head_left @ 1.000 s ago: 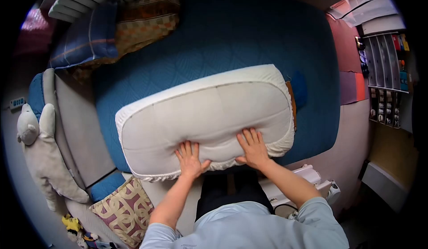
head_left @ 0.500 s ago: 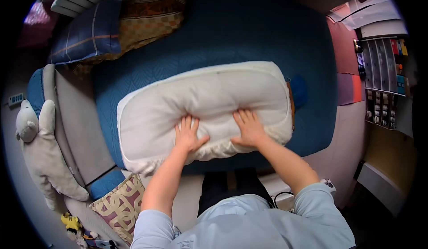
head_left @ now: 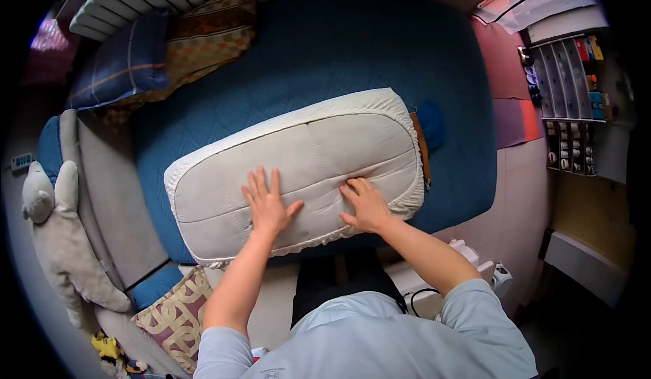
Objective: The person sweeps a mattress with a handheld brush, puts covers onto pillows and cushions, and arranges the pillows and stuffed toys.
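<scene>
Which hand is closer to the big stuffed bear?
The left hand. It is over the white cushion, on the side towards the stuffed bear. The right hand is over the same cushion, but farther away, beyond the left hand.

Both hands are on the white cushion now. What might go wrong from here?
The white cushion might slide toward the person, since its near side lies close to the near edge of the blue bed. Its gathered border could bunch if the left hand or right hand drags the fabric. The brown strip by its right end may get pushed aside.
</scene>
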{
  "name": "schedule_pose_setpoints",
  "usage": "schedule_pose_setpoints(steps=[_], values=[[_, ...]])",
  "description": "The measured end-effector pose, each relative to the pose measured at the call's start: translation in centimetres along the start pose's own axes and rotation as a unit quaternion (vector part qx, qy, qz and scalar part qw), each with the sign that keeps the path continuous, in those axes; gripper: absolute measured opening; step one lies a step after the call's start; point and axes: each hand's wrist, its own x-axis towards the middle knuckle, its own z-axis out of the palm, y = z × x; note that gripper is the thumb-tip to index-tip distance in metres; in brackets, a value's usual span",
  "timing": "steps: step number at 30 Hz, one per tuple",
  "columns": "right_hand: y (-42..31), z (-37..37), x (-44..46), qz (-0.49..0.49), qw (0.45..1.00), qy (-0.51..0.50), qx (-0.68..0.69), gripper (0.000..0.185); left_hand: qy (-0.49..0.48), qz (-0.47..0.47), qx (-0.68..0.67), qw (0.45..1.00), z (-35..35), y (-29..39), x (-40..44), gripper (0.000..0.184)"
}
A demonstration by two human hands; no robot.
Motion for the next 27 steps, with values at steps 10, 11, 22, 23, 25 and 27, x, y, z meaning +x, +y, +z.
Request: schedule_pose_setpoints(steps=[10, 11, 22, 23, 25, 27], values=[[5.4, -0.6, 6.4, 0.048, 0.987, 0.133, -0.082, 0.077, -0.159, -0.078, 0.038, 0.983, 3.2, -1.2, 5.2, 0.121], [5.6, -0.7, 7.3, 0.055, 0.988, 0.123, -0.076, 0.077, -0.167, -0.080, 0.036, 0.982, 3.3, -1.1, 6.1, 0.120], [5.2, -3.7, 8.9, 0.022, 0.981, 0.191, -0.017, 0.062, -0.247, -0.118, 0.079, 0.959, 4.5, -1.3, 10.9, 0.118], [5.0, -4.2, 8.5, 0.012, 0.976, 0.218, 0.000, 0.055, -0.247, -0.116, 0.077, 0.959, 4.5, -1.4, 10.8, 0.118], [6.3, -5.9, 9.7, 0.064, 0.960, 0.253, 0.096, 0.042, -0.240, -0.116, 0.073, 0.961, 4.8, -1.9, 10.7, 0.119], [7.2, -7.4, 11.5, 0.098, 0.942, 0.284, 0.152, 0.032, -0.229, -0.108, 0.067, 0.965, 5.2, -2.1, 10.4, 0.119]])
